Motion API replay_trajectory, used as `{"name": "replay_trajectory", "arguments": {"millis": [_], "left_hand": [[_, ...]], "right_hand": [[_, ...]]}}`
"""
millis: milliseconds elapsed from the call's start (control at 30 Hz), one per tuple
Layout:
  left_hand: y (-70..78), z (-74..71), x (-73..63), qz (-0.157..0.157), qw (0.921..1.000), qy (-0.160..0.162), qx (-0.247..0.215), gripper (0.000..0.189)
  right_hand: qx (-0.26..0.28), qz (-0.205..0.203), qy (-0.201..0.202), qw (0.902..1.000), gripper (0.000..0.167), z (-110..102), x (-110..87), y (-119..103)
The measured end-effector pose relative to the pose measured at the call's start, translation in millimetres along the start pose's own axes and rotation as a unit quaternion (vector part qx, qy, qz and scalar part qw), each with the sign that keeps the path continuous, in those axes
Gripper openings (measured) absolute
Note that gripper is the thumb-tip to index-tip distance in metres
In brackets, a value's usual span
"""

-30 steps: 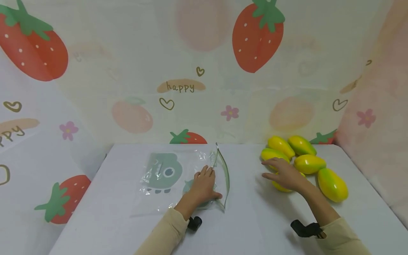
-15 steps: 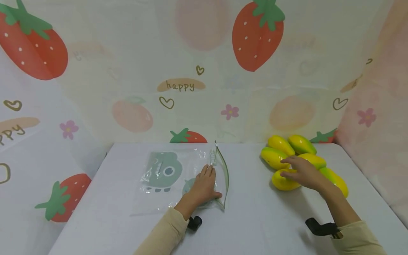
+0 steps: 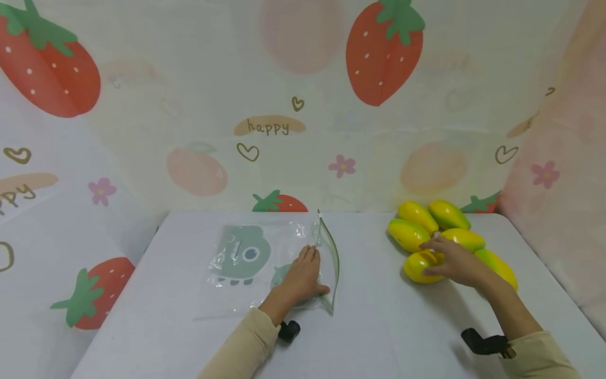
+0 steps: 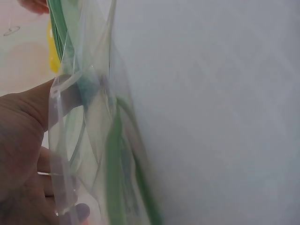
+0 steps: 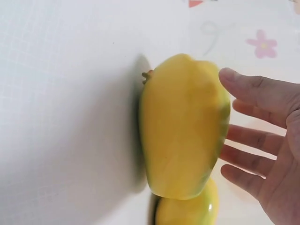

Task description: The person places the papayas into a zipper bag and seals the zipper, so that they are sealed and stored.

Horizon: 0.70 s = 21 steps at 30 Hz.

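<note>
A clear zip bag (image 3: 246, 300) printed with a green cartoon creature lies flat on the table, its green-edged mouth bowed apart on the right. My left hand (image 3: 300, 279) rests on the bag near that mouth, fingers extended; in the left wrist view its thumb (image 4: 70, 96) shows through the clear plastic. Over on the right, my right hand (image 3: 456, 263) hovers at the nearest yellow-green papaya (image 3: 418, 267). In the right wrist view its fingers (image 5: 253, 138) are spread beside that papaya, the thumb near its ridged end, without a grip on it.
Several more papayas cluster behind and beside the right hand, including one at the back (image 3: 448, 215) and one at the right (image 3: 502, 271), partly hidden by the forearm. The white table (image 3: 360, 326) meets strawberry-patterned cloth (image 3: 369, 137) behind and at both sides.
The right hand has moved right and come in over the nearest papaya, uncovering the one at the left of the group. The left hand stays on the bag.
</note>
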<state>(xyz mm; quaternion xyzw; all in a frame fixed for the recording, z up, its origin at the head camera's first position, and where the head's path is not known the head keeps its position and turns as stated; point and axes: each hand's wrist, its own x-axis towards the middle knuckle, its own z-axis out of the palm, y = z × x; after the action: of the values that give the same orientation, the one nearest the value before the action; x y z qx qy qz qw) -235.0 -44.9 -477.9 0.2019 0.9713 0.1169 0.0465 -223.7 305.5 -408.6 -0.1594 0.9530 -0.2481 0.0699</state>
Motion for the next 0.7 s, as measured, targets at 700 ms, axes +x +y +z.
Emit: {"name": "replay_trajectory", "arguments": {"millis": [700], "left_hand": [[-1.7, -1.1, -0.9, 0.005, 0.9999, -0.001, -0.015, 0.096]], "right_hand": [[-0.062, -0.052, 0.02, 0.9965, 0.055, 12, -1.1, 13]]}}
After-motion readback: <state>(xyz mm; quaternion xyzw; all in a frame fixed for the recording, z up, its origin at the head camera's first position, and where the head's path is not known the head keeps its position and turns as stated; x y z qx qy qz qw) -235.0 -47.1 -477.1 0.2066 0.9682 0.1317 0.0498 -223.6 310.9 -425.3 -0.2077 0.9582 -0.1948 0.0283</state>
